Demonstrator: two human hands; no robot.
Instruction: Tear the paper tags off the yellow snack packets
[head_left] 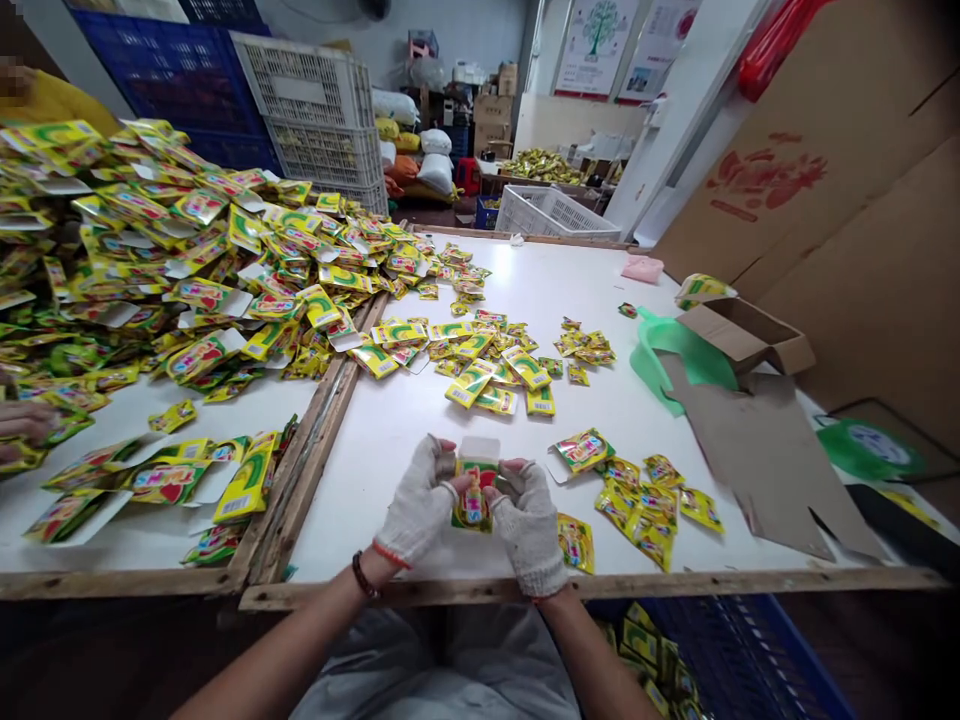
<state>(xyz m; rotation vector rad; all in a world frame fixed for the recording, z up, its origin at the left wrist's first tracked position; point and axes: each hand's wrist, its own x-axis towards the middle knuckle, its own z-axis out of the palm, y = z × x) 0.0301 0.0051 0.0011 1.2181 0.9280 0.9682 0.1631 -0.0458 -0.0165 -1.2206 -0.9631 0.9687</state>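
A small yellow, green and red printed cardboard box (474, 492) is grasped between both hands above the near part of the white tabletop (330, 530), its white flap open at the far end; whether its base touches the surface I cannot tell. The left hand (424, 500), in a white knitted fingerless glove, grips the box's left side with thumb on the printed front. The right hand (526, 525), gloved the same way, pinches its right side, thumb also on the front. To the right of the box lie a loose group of shiny yellow foil sachets (652, 508) and, slightly farther off, a yellow printed carton with a white open end (585, 452). Beyond the box is a scattered cluster of yellow-and-green cartons (476, 372). Left of it runs a rough brown wooden strip (311, 475), with a large heap of yellow cartons (195, 240) farther left and beyond. Well to its right, a flat brown cardboard sheet (757, 460) lies near a pale green plastic object (652, 365).
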